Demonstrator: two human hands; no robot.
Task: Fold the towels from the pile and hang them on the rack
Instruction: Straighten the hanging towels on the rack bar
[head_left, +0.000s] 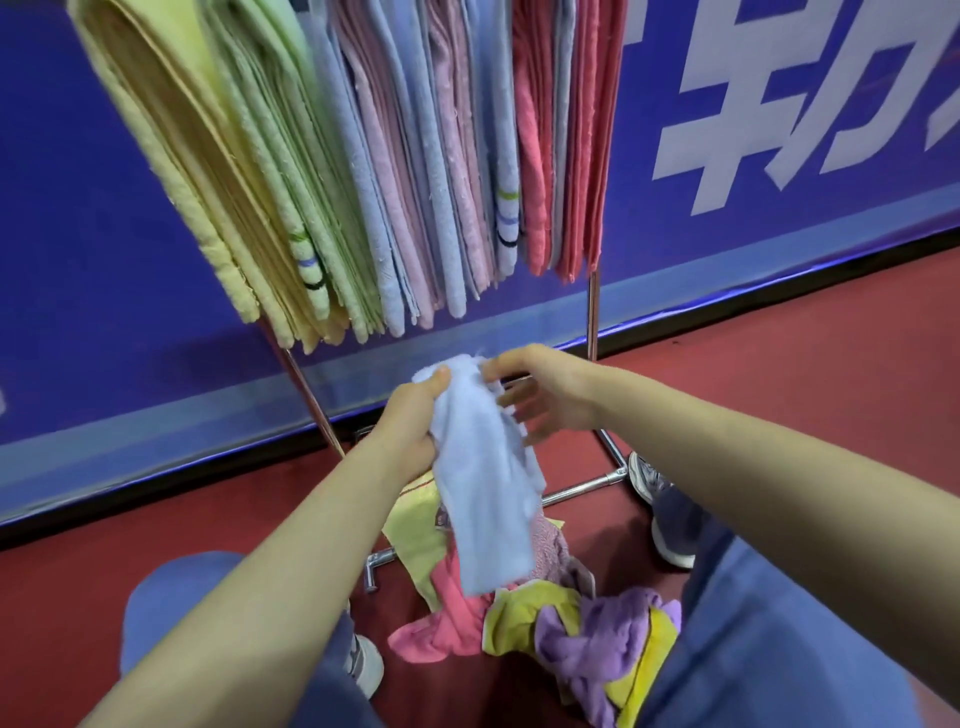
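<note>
The left hand (410, 421) is closed around the upper part of a pale blue towel (483, 483), thumb pressed to its top edge. The towel hangs bunched and lengthwise from that grip, its lower end reaching down to the pile (545, 618).

The right hand (540, 395) sits just beside the towel's top on the other side. Its thumb and forefinger meet the cloth at the upper edge; the remaining fingers are spread and blurred, so whether the hand truly pinches the cloth cannot be told.

The pile lies on the red floor (779, 389) between the person's knees. It holds crumpled towels in pink, yellow, purple and a patterned pinkish one, all loose and unfolded.

The rack (593, 317) stands directly behind the hands, its metal uprights rising from a chrome base frame on the floor. Its top is crowded with hung towels (363, 156) draped side by side: yellow at the left, then green, pale blue and pink alternating, and red at the right end. Two of them show striped borders near their lower edges.

Behind the rack is a blue board (779, 130) with large white characters. The person wears blue trousers; a shoe (647, 480) rests against the rack's base corner at the right.
</note>
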